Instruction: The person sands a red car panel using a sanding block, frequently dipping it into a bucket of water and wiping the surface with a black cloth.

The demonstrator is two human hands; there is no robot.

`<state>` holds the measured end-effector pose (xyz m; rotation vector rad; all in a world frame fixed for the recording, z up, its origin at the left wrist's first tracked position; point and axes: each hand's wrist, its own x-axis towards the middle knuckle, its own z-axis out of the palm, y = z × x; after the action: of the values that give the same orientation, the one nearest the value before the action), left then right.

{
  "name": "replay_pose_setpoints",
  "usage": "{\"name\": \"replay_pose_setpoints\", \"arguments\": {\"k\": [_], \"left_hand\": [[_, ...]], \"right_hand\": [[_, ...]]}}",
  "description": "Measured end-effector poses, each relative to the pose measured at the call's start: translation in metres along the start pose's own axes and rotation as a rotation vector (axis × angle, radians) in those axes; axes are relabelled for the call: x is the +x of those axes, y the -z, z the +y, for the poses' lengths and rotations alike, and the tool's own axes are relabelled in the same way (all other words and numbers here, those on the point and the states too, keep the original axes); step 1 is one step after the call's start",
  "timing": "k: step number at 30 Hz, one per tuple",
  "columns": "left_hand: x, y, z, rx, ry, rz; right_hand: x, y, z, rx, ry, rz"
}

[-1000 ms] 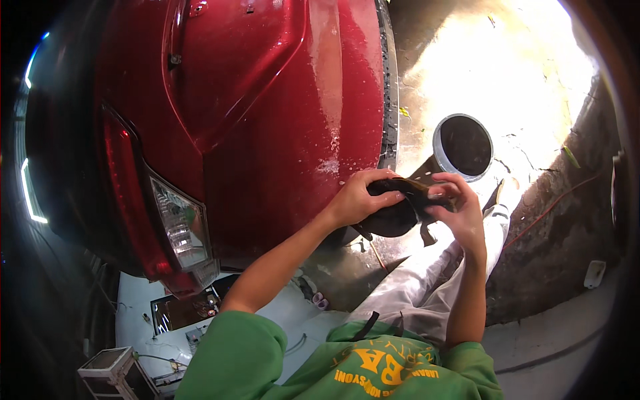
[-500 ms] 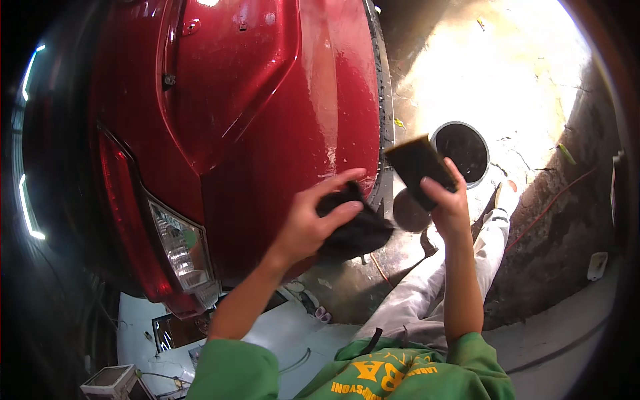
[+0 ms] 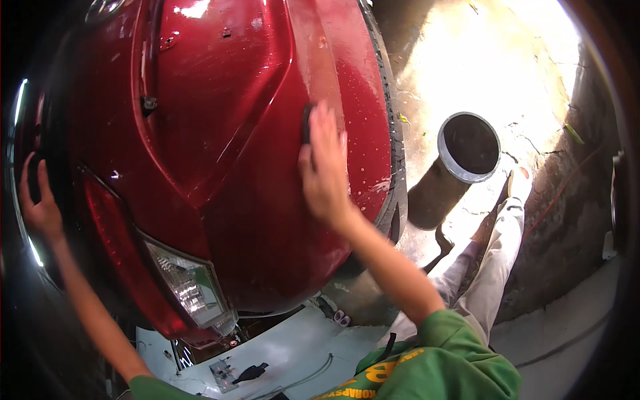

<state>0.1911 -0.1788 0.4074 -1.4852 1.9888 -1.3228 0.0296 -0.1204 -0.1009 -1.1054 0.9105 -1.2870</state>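
My right hand [image 3: 325, 160] lies flattened over a dark rectangular block [image 3: 307, 125], pressing it on the red car's body [image 3: 260, 220]. Only the block's edge shows past my fingers. At the far left, my left hand [image 3: 43, 203] reaches to the car's dark upper part. A black, cloth-like thing [image 3: 33, 177] appears between its parted fingers, though it blends into the dark background. Water drops and a dull, pale streak [image 3: 325, 63] mark the red paint near my right hand.
A dark bucket [image 3: 448, 168] with a grey rim stands on the concrete floor beside the car's tyre [image 3: 397, 157]. The tail light [image 3: 177, 280] is below my hands. On the pale surface near the lower edge lie a black object [image 3: 251, 374] and a hose [image 3: 313, 377].
My hands have moved apart. The right one has brought the block from beside the bucket onto the red panel; the left has swung to the far left. My view has shifted slightly.
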Motion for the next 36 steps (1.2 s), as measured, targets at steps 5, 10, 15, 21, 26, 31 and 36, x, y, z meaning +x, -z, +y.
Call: {"name": "replay_pose_setpoints", "arguments": {"k": [5, 10, 15, 21, 26, 31, 36], "left_hand": [[-0.029, -0.039, -0.017, -0.251, 0.381, 0.229], [-0.011, -0.049, 0.019, -0.183, 0.394, 0.254], [-0.019, -0.040, 0.016, -0.266, 0.426, 0.262], [-0.002, -0.042, 0.038, -0.174, 0.463, 0.210], [-0.011, -0.037, 0.036, -0.195, 0.517, 0.217], [-0.012, -0.037, 0.030, -0.238, 0.399, 0.246], [-0.002, -0.041, 0.046, -0.169, 0.417, 0.225]], "right_hand": [[-0.057, 0.018, -0.013, -0.054, 0.119, -0.178], [0.112, 0.013, 0.056, -0.103, 0.106, 0.054], [-0.078, 0.015, -0.020, 0.008, 0.036, -0.146], [0.113, 0.015, 0.042, -0.169, 0.204, 0.053], [0.028, 0.005, -0.001, -0.059, 0.157, -0.026], [-0.017, 0.018, -0.010, -0.079, 0.198, -0.151], [0.113, 0.023, 0.040, -0.090, 0.111, 0.011]]}}
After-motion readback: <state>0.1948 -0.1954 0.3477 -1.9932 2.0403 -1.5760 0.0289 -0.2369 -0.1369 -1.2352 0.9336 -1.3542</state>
